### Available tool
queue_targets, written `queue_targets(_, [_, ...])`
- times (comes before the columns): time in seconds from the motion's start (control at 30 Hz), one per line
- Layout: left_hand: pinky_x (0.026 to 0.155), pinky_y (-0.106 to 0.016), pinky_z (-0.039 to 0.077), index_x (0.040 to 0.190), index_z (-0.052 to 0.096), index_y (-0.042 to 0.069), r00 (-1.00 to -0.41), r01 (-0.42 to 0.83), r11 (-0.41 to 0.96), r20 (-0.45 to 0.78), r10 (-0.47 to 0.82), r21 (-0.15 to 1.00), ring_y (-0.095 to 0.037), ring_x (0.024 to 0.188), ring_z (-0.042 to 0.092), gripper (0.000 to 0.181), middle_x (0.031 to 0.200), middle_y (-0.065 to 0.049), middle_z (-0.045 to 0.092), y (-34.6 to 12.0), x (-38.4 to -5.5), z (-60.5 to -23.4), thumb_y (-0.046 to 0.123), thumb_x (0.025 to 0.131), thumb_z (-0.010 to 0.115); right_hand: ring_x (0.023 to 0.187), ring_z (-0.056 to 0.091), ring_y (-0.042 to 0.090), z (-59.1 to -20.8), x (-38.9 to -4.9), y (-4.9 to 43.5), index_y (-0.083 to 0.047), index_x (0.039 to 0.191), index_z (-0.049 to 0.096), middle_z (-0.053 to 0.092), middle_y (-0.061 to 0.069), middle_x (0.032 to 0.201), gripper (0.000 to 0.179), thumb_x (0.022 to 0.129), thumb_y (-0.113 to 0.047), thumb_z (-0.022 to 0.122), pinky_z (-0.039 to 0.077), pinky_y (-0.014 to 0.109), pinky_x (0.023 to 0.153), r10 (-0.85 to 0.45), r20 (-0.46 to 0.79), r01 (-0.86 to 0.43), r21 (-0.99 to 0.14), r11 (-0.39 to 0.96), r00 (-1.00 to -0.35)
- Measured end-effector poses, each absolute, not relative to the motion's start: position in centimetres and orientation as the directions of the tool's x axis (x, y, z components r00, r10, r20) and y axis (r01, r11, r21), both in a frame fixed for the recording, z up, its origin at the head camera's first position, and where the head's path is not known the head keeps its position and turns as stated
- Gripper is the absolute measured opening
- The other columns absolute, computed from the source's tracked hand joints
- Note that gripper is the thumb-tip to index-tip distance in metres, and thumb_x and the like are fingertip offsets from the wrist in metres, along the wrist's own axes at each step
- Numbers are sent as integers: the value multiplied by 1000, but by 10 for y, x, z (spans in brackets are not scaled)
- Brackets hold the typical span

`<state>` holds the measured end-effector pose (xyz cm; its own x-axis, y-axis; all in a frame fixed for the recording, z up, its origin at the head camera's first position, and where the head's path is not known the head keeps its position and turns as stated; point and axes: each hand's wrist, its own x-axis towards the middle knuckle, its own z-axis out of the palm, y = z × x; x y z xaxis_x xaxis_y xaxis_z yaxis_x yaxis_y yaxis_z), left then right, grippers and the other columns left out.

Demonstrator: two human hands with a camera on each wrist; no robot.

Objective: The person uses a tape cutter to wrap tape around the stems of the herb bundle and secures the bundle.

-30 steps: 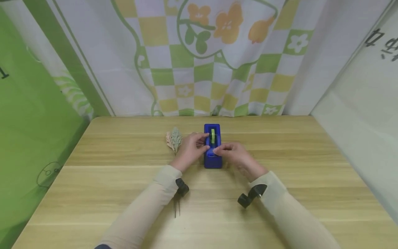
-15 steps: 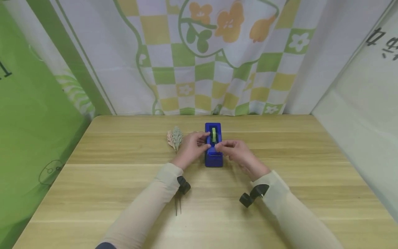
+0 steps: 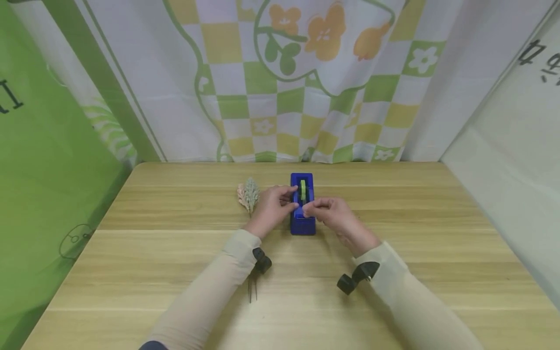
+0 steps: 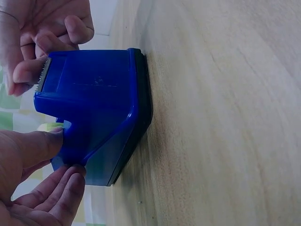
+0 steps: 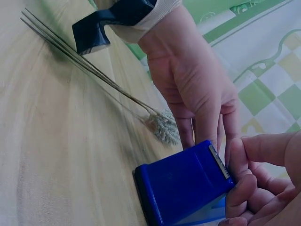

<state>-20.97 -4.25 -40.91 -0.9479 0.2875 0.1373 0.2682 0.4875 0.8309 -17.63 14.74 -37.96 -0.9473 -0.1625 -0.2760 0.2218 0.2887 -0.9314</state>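
A blue tape dispenser [image 3: 303, 226] stands on the wooden table, a yellow-green tape roll [image 3: 303, 188] inside it. My left hand [image 3: 273, 206] grips its left side wall, thumb over the upper edge and fingers lower on the outside, as the left wrist view shows. Over the front end, my right hand [image 3: 336, 217] pinches thumb against forefinger right behind the toothed metal blade [image 4: 43, 74]. The clear tape between those fingertips is mostly hidden. In the right wrist view the dispenser [image 5: 186, 183] sits flat, its blade [image 5: 219, 161] close to the right fingers.
Left of the dispenser lie dried-looking flower sprigs, pale green and pinkish [image 3: 249, 194], their thin dark stems [image 5: 84, 66] passing under the left forearm. A patterned curtain [image 3: 288, 102] hangs behind the table's far edge. Each wrist wears a black camera [image 3: 346, 284].
The right fingertips moved slightly back from the front end toward the roll, then a little forward again. The left hand keeps its grip, and the dispenser stays put while the head view shifts slightly.
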Motion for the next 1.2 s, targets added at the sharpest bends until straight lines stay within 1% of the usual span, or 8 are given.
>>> queue_targets(0.07, [101,-37,60,141,64,4,-948,269,487,139,287,831,-31,115,72,46,129,-20,72,-43,-209,-409,7,97,74,91,53,10,-379,-174,147,-3,105,76,75,-15,82,17,103,-16,65,43,31,85,-171,-267,211,-934,288,-948])
queue_targets(0.13, [102,-37,60,142,64,4,-949,264,484,135,285,835,-31,116,72,46,130,-19,71,-43,-209,-408,7,97,74,91,54,9,-378,-173,146,-3,105,76,75,-15,83,17,102,-16,65,44,31,85,-166,-266,210,-933,293,-949])
queue_targets(0.37, [103,-38,60,142,64,5,-949,262,476,136,283,840,-31,117,72,46,132,-19,71,-45,-209,-409,8,97,74,83,55,7,-379,-167,145,1,108,76,75,-15,80,19,101,-14,67,44,23,73,-149,-248,195,-932,304,-957])
queue_targets(0.57, [103,-39,60,141,64,4,-947,274,475,149,285,836,-32,117,72,46,132,-20,71,-45,-208,-409,7,97,74,79,62,8,-382,-162,148,2,106,75,72,-16,77,18,102,-13,65,44,22,69,-156,-226,176,-944,280,-962])
queue_targets(0.73, [102,-39,60,140,65,4,-946,281,479,157,282,832,-32,116,73,45,130,-20,72,-44,-207,-408,7,96,75,78,66,7,-384,-157,149,6,107,72,73,-12,79,18,102,-10,64,53,25,76,-185,-209,166,-960,227,-960])
queue_targets(0.83, [102,-38,60,140,65,4,-948,277,483,154,278,831,-31,116,73,45,129,-19,73,-43,-207,-408,7,96,74,80,68,8,-385,-154,148,9,110,70,73,-10,81,20,102,-9,64,57,24,78,-192,-207,168,-966,198,-959])
queue_targets(1.0, [102,-37,60,140,65,4,-949,273,485,151,276,831,-31,116,73,45,129,-19,72,-42,-206,-409,6,97,74,80,68,7,-385,-149,148,11,111,69,73,-9,82,21,102,-7,64,58,21,78,-176,-227,198,-966,166,-958])
queue_targets(1.2, [101,-38,60,140,65,4,-950,267,477,146,275,837,-31,115,73,45,129,-20,72,-41,-205,-407,7,97,74,78,66,6,-388,-143,148,11,110,70,73,-9,81,21,101,-6,64,58,23,80,-166,-232,205,-965,165,-958])
